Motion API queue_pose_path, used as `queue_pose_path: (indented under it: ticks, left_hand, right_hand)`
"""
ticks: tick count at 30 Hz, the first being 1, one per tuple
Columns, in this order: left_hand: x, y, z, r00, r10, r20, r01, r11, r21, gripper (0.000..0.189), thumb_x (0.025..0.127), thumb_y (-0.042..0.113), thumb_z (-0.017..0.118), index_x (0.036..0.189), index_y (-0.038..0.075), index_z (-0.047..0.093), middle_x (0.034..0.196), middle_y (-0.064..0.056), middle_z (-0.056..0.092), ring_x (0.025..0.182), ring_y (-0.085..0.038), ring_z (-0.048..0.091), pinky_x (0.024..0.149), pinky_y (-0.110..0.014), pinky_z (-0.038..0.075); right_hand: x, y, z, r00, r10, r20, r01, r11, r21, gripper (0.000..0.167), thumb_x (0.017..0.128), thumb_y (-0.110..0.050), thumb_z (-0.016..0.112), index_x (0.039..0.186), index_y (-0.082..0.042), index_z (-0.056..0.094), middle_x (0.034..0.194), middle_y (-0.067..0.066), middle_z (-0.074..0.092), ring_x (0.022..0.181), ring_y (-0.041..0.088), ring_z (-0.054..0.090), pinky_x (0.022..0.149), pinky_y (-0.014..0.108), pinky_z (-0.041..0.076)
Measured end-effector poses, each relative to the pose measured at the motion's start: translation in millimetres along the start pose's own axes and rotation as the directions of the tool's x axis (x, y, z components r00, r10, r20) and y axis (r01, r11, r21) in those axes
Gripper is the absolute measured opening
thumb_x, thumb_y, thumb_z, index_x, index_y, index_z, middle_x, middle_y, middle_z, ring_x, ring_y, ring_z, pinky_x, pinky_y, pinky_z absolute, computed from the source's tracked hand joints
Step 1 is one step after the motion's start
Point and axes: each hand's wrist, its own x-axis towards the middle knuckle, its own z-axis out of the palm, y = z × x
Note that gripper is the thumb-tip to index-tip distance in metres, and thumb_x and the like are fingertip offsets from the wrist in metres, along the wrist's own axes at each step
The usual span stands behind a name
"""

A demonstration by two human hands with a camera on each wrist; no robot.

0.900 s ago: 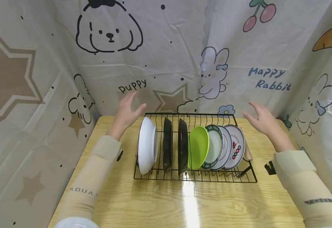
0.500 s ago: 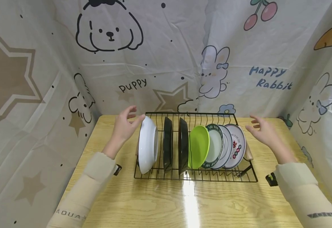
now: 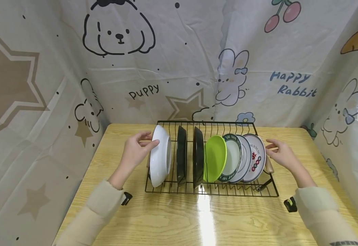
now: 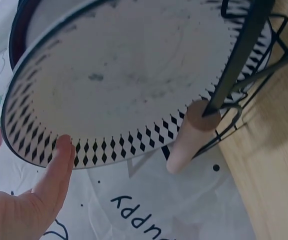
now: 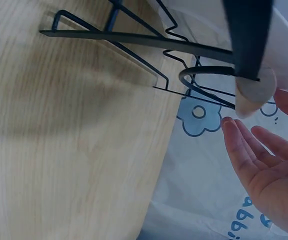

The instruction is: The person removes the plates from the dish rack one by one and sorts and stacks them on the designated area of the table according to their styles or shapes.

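My left hand (image 3: 137, 147) is at the left end of a black wire dish rack (image 3: 211, 195). Its thumb overlaps the white back of a large oval dish (image 3: 158, 164) standing on edge there. In the left wrist view, its straight fingers reach the diamond-patterned rim of that dish (image 4: 134, 75). At the opposite end, my right hand (image 3: 281, 153) has its fingertips close to a white plate with a red print (image 3: 254, 160) and the rack's wooden handle (image 3: 268, 165). The right wrist view shows its fingers spread below the handle (image 5: 254, 92).
Between the hands, the rack holds two black dishes (image 3: 198, 157), a lime-green plate (image 3: 214, 159), a green-rimmed plate (image 3: 232, 158) and further white plates. It stands on a wooden table (image 3: 154, 218). A printed curtain (image 3: 179, 61) encloses the back and sides.
Both hands have come down and toward the body from above the table's back edge, reaching the rack's two ends. The rack and dishes have stayed put.
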Motion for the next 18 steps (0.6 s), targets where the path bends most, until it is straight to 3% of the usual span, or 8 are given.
queue_pose_path:
  ticks: [10, 18]
  left_hand:
    - [-11.2, 2.8, 6.6, 0.999, -0.035, 0.015, 0.034, 0.999, 0.02, 0.049, 0.079, 0.016, 0.071, 0.118, -0.01, 0.055, 0.102, -0.026, 0.063, 0.089, -0.034, 0.064, 0.071, -0.036, 0.054]
    - [-16.5, 5.8, 8.9, 0.994, -0.103, 0.029, 0.104, 0.995, -0.011, 0.043, 0.077, 0.008, 0.07, 0.114, -0.008, 0.058, 0.099, -0.024, 0.064, 0.088, -0.031, 0.063, 0.059, -0.035, 0.055]
  right_hand:
    - [-3.5, 9.1, 10.7, 0.997, 0.055, 0.05, -0.058, 0.996, 0.063, 0.049, 0.093, -0.019, 0.049, 0.126, 0.017, 0.041, 0.107, 0.034, 0.055, 0.089, 0.038, 0.059, 0.071, 0.04, 0.051]
    - [-5.0, 12.8, 12.7, 0.993, 0.081, 0.083, -0.096, 0.976, 0.195, 0.05, 0.095, -0.015, 0.044, 0.129, 0.02, 0.033, 0.106, 0.032, 0.055, 0.076, 0.002, 0.054, 0.067, 0.019, 0.049]
